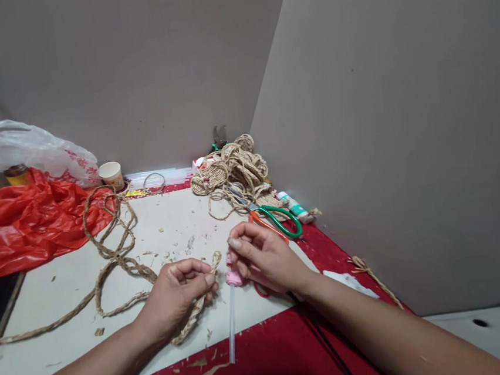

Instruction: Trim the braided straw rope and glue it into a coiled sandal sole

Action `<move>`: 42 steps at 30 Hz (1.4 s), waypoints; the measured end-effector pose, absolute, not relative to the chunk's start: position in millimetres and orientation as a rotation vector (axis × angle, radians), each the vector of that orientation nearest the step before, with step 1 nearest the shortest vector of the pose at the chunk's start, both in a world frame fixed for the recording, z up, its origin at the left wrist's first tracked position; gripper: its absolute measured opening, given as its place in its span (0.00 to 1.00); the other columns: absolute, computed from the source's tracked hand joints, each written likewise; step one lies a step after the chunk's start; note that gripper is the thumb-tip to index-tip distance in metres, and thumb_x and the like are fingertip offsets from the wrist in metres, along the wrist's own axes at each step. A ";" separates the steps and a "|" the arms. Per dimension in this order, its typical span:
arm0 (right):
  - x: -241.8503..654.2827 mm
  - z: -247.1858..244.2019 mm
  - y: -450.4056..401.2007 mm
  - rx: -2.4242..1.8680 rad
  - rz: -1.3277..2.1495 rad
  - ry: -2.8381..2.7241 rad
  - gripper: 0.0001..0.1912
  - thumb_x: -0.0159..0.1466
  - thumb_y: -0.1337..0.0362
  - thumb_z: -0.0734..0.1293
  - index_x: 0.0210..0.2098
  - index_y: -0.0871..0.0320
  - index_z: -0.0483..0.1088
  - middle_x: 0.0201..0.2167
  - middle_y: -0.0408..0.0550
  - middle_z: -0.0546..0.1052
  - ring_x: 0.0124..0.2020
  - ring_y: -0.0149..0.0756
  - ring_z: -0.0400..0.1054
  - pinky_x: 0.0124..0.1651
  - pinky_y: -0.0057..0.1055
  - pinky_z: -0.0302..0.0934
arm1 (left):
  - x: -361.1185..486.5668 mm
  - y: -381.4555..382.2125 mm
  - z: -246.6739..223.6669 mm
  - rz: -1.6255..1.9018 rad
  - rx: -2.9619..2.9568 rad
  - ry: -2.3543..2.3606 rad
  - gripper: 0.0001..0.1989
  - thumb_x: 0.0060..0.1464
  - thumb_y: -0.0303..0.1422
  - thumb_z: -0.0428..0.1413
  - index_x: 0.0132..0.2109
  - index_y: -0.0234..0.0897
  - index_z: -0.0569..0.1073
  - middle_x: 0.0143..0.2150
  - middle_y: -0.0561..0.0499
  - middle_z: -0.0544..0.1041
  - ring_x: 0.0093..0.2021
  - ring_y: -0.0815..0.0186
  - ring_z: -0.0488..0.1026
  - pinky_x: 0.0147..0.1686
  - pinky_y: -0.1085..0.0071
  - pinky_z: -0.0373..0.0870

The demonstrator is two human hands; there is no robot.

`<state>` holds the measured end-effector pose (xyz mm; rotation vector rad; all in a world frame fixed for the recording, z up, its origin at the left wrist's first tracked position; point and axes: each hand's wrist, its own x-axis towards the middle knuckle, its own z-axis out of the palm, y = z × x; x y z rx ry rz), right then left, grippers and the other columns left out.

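Note:
My left hand (183, 291) pinches the looped end of a braided straw rope (215, 263) between thumb and fingers, and part of the braid hangs below the palm. Close on the right, my right hand (263, 254) has its thumb and fingertips drawn together; whatever lies between them is too small or hidden to name. Under that hand is a pink glue gun (234, 278), partly covered, with a clear glue stick (231, 328) jutting from it towards me. Whether the right hand touches the gun, I cannot tell. Scissors with green and orange handles (281, 215) lie just beyond.
Coiled straw rope (234, 165) is heaped in the corner by the walls. A looser rope (116, 247) loops across the white board (160, 220). Red plastic (36, 220), a paper cup (111, 174) and clear sticks (178, 175) sit behind. A black cord (326, 339) runs beneath my right forearm.

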<state>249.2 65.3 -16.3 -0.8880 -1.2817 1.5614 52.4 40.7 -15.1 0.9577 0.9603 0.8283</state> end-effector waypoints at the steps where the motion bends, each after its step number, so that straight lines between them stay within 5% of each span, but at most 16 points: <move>1: 248.7 -18.3 64.4 -0.875 1.581 -1.311 0.17 0.62 0.49 0.69 0.36 0.56 0.64 0.25 0.37 0.73 0.16 0.25 0.64 0.21 0.24 0.62 | 53.1 40.4 -15.2 0.821 0.966 0.964 0.13 0.44 0.36 0.67 0.34 0.32 0.75 0.24 0.51 0.78 0.24 0.72 0.69 0.28 0.75 0.64; 7: 250.3 -21.8 61.3 -0.950 1.464 -1.697 0.22 0.68 0.45 0.60 0.33 0.59 0.66 0.21 0.40 0.70 0.20 0.26 0.63 0.25 0.23 0.57 | 55.3 38.3 -17.7 0.781 1.014 0.962 0.15 0.44 0.38 0.67 0.33 0.32 0.75 0.24 0.52 0.76 0.23 0.72 0.68 0.28 0.74 0.63; 16: 244.4 -12.0 55.7 -0.963 0.995 -1.983 0.24 0.68 0.52 0.60 0.20 0.59 0.61 0.16 0.39 0.62 0.20 0.25 0.55 0.25 0.24 0.50 | 56.7 32.5 -17.4 0.764 1.141 0.922 0.09 0.48 0.35 0.63 0.32 0.32 0.75 0.22 0.55 0.72 0.24 0.73 0.66 0.27 0.75 0.61; 19: 243.9 -13.3 55.7 -0.992 1.131 -1.880 0.26 0.67 0.48 0.61 0.19 0.59 0.60 0.15 0.39 0.63 0.19 0.24 0.56 0.23 0.23 0.51 | 56.2 32.1 -13.7 0.793 1.178 0.918 0.09 0.48 0.34 0.63 0.32 0.32 0.75 0.23 0.55 0.72 0.24 0.74 0.65 0.27 0.76 0.60; 23: 247.5 -17.5 61.5 -0.995 1.547 -1.458 0.29 0.65 0.38 0.57 0.40 0.60 0.68 0.20 0.43 0.73 0.14 0.27 0.62 0.18 0.24 0.55 | 54.8 34.2 -13.7 0.836 1.104 0.953 0.12 0.47 0.37 0.65 0.33 0.31 0.75 0.22 0.54 0.73 0.23 0.73 0.66 0.26 0.75 0.61; 25: 249.0 -17.6 63.4 -0.991 1.567 -1.290 0.34 0.65 0.37 0.56 0.55 0.60 0.62 0.23 0.44 0.76 0.14 0.28 0.63 0.17 0.24 0.57 | 54.0 35.8 -14.7 0.872 1.040 0.948 0.14 0.45 0.38 0.66 0.34 0.32 0.75 0.23 0.53 0.74 0.23 0.72 0.67 0.26 0.75 0.62; 27: 248.5 -16.5 62.0 -0.996 1.563 -1.292 0.37 0.64 0.38 0.59 0.59 0.61 0.59 0.25 0.45 0.77 0.15 0.28 0.64 0.18 0.25 0.58 | 53.7 36.4 -15.3 0.901 1.003 0.930 0.15 0.44 0.39 0.67 0.34 0.32 0.75 0.23 0.53 0.75 0.23 0.72 0.67 0.26 0.75 0.63; 32: 240.8 -14.7 51.5 -1.010 1.532 -1.584 0.24 0.60 0.47 0.69 0.43 0.62 0.74 0.22 0.41 0.72 0.17 0.24 0.61 0.21 0.22 0.55 | 55.7 33.8 -15.6 0.891 1.021 0.894 0.15 0.44 0.39 0.68 0.32 0.31 0.77 0.23 0.53 0.74 0.23 0.74 0.66 0.26 0.76 0.63; 36: 241.5 -14.4 51.6 -1.009 1.403 -1.606 0.19 0.62 0.51 0.68 0.27 0.62 0.74 0.17 0.41 0.69 0.18 0.24 0.58 0.22 0.23 0.53 | 56.7 35.7 -17.3 0.820 0.975 0.862 0.18 0.46 0.44 0.66 0.32 0.31 0.76 0.25 0.50 0.77 0.22 0.72 0.69 0.27 0.73 0.67; 42: 248.4 -12.0 56.8 -0.994 1.420 -1.396 0.18 0.60 0.51 0.71 0.27 0.61 0.72 0.17 0.41 0.72 0.17 0.26 0.65 0.20 0.23 0.57 | 54.2 39.2 -19.3 0.792 0.984 0.891 0.19 0.49 0.45 0.64 0.35 0.30 0.76 0.28 0.46 0.79 0.23 0.70 0.72 0.28 0.72 0.69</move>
